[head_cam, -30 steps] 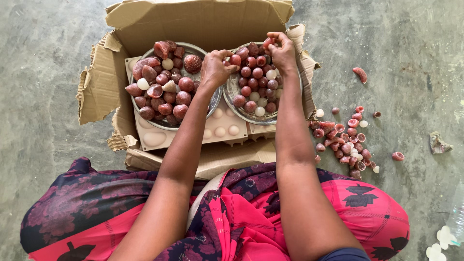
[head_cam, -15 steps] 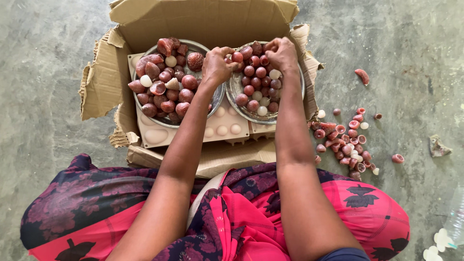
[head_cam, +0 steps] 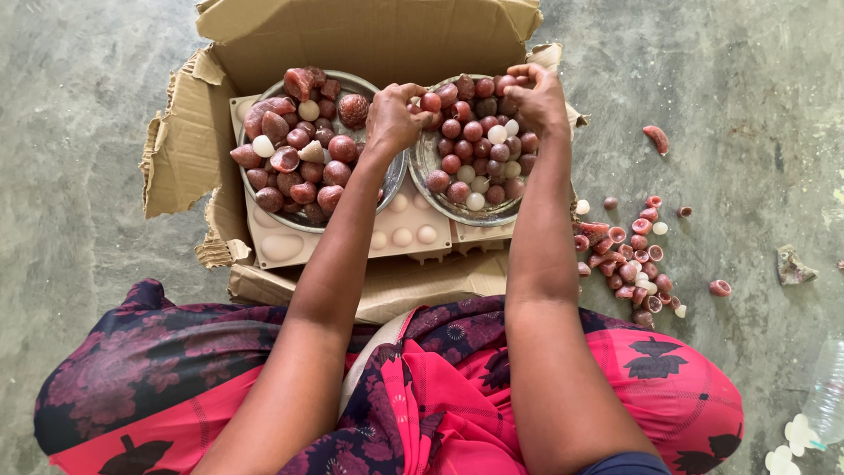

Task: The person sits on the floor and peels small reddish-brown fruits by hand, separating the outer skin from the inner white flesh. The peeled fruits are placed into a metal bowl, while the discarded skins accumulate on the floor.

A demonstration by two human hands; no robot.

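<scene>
Two round metal bowls side by side in one torn cardboard box (head_cam: 189, 149). Left bowl (head_cam: 380, 95) heaped with bigger dark red pieces and three or four white ones; too many red ones to count. Right bowl (head_cam: 422, 163) full of small round red balls, some white ones mixed in.

Left hand (head_cam: 393, 116) over the gap between the bowls, fingers (head_cam: 415, 91) curled together, pinching a small red ball (head_cam: 430, 102) at the right bowl's near-left rim. Ball round, so no long side, no pointing way.

Right hand (head_cam: 538, 98) at the far right rim of the right bowl, fingers bent together; can't tell what sits inside.

Pale mould tray (head_cam: 400, 230) with round dents under the bowls.

Pile of little red cups and white bits (head_cam: 635, 255) on the grey concrete floor (head_cam: 738, 114), right of the box. One long red piece (head_cam: 655, 137) lying alone, tilted.
</scene>
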